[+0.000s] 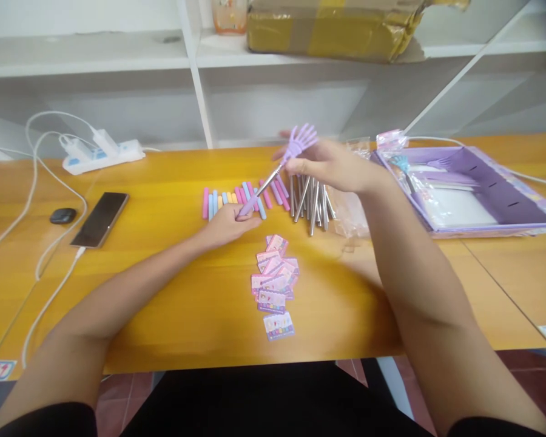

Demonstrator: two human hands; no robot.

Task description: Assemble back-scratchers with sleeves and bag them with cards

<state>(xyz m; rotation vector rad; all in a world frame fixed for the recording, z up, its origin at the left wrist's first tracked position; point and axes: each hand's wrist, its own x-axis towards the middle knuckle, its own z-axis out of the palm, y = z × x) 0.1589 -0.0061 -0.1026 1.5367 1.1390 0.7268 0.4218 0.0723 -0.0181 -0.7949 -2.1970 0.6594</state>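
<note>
A purple hand-shaped back scratcher (268, 179) with a metal rod slants up over the table. My left hand (230, 224) is closed around its purple handle. At the upper end, my right hand (327, 162) is beside and partly behind the scratcher's claw head, thumb and fingers apart. Its fingers are a little blurred, and whether the thumb touches the claw's base is hard to tell. Below it lies a bunch of metal rods (312, 203). Pink, blue, yellow and purple handles (212, 203) lie in a row behind my left hand. Several printed cards (275, 282) are spread nearer me.
At right stands a purple box (495, 227) holding a wrapped blue back scratcher (407, 170). Clear plastic bags (352, 215) lie beside the rods. A phone (101, 220), earbud case (62, 215) and power strip (104, 159) with cables are at left. A taped carton (327, 30) is shelved above.
</note>
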